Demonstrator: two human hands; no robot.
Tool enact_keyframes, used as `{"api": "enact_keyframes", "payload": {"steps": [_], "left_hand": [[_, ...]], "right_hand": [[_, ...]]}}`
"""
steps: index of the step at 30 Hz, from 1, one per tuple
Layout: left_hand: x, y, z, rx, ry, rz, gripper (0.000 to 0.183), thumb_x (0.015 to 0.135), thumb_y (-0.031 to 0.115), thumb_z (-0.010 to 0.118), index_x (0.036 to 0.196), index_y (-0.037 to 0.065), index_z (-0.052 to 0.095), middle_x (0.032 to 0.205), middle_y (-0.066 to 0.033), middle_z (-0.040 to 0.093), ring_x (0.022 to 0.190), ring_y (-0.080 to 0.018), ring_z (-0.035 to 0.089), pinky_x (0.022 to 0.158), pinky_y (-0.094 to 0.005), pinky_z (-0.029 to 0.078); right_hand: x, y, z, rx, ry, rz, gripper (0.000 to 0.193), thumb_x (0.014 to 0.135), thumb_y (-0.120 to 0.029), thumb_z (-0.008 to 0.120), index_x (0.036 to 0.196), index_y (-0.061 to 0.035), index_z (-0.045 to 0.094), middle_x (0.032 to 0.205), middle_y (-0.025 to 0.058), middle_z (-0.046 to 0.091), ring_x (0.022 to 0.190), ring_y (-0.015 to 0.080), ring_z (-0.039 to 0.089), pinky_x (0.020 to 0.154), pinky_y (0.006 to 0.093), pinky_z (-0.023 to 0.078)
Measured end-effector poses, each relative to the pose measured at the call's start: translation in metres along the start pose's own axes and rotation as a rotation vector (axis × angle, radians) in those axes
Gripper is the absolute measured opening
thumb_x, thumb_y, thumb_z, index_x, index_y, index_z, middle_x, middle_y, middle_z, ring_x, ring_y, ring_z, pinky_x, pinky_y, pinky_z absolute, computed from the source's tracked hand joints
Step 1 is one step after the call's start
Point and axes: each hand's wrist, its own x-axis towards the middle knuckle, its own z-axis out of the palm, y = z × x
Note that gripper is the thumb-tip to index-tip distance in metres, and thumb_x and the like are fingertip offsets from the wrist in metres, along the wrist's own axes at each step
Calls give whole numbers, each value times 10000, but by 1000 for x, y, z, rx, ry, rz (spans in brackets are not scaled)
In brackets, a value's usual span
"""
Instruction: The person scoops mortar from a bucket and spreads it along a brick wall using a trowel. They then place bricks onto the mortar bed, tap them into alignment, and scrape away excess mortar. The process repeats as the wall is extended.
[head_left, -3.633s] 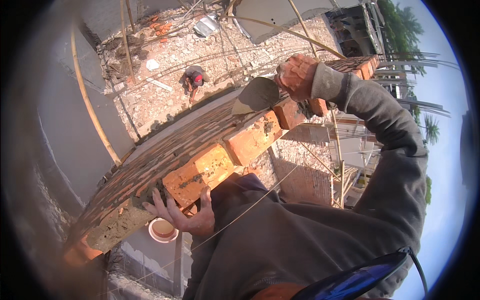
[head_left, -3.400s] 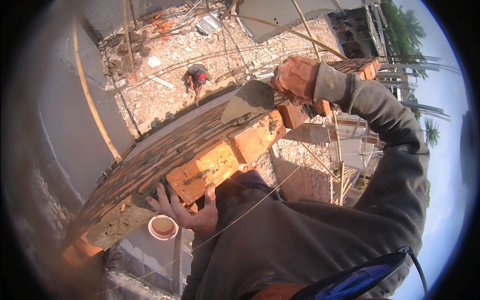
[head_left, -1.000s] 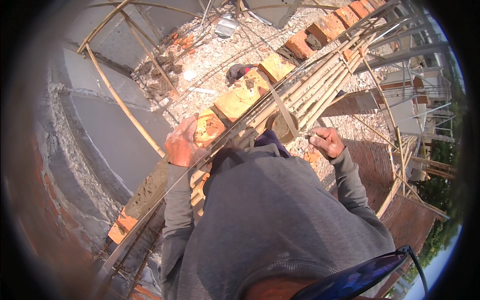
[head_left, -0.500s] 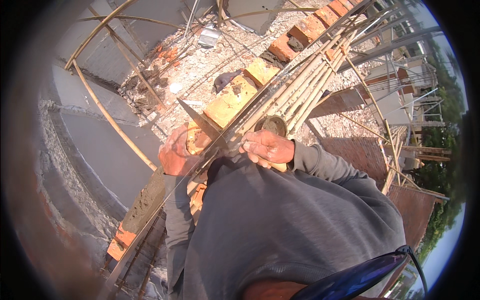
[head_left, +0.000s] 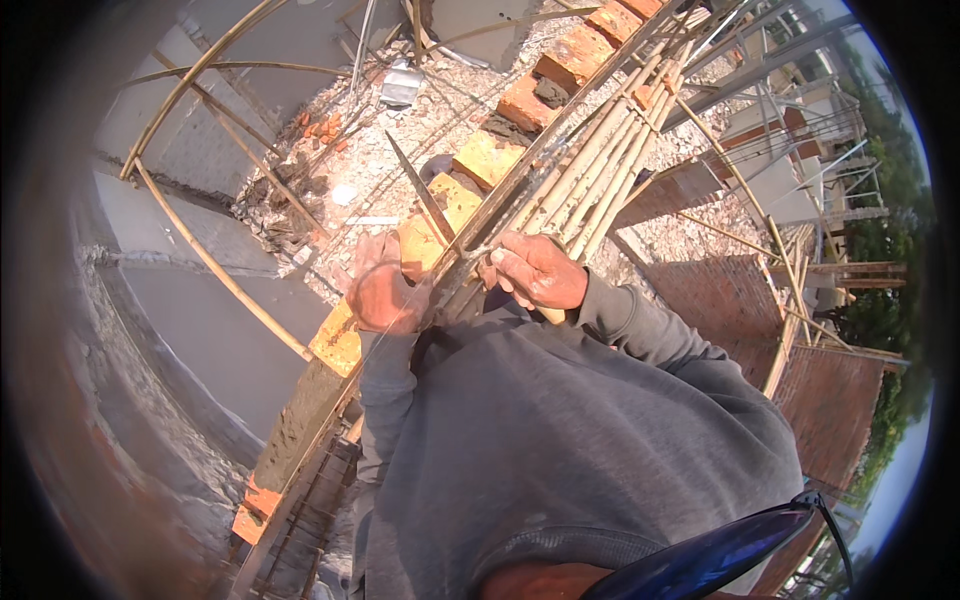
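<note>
My right hand (head_left: 540, 272) is closed round a trowel, and the end of a pale wooden handle pokes out below the fist. The trowel's dark pointed blade (head_left: 420, 190), seen nearly edge-on, slants up and left over the wall. My left hand (head_left: 388, 292) lies over the brick row, fingers spread and slightly blurred, nearest a yellowish brick (head_left: 421, 248). Another yellowish brick (head_left: 335, 338) sits just below that hand, where a strip of grey mortar (head_left: 297, 415) begins. Further up the row are more bricks, including a yellow one (head_left: 487, 158) and an orange one (head_left: 528, 103).
Bundled bamboo poles (head_left: 600, 160) run along the wall's right side. A bent bamboo pole (head_left: 215, 265) crosses the left. Rubble (head_left: 350, 150) covers the ground beyond the wall. A brick wall (head_left: 720, 305) stands to the right.
My left hand has moved right and its fingers have spread away from the brick. The trowel blade has swung more upright. The round dark pan beside my right hand is now out of sight.
</note>
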Motion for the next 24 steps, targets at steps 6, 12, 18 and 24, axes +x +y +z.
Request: {"api": "enact_keyframes", "payload": {"steps": [6, 12, 18, 24], "left_hand": [[-2, 3, -2, -26, 63, -43, 561, 851, 403, 790, 1346, 142, 746, 1458, -58, 682, 1549, -338, 437, 1286, -679, 185], [-9, 8, -5, -131, -5, -179, 768, 775, 408, 877, 1473, 165, 671, 1511, -63, 649, 1556, -351, 424, 1299, -644, 174], [-26, 27, -12, -77, 154, -205, 791, 780, 355, 851, 1495, 99, 631, 1573, -197, 541, 1566, -457, 350, 1273, -636, 249], [-2, 70, -45, -149, 470, -439, 436, 857, 137, 719, 1253, -45, 706, 1363, -213, 638, 1537, -456, 366, 1285, -633, 218]], "right_hand": [[10, -2, -21, 144, -117, 124, 306, 1133, -273, 502, 1044, -6, 621, 755, 31, 593, 525, 96, 565, 469, 267, 470], [20, -7, -59, -123, -214, -49, 227, 1092, -242, 651, 1005, -35, 618, 734, -4, 573, 569, 67, 541, 518, 259, 444], [50, -1, -59, -215, -352, -56, 193, 995, -122, 778, 1010, -31, 608, 727, -16, 589, 578, 64, 543, 515, 252, 434], [80, -22, -38, -125, -579, -78, 185, 1031, -131, 726, 1038, -30, 571, 698, 23, 596, 514, 96, 544, 490, 248, 457]]}}
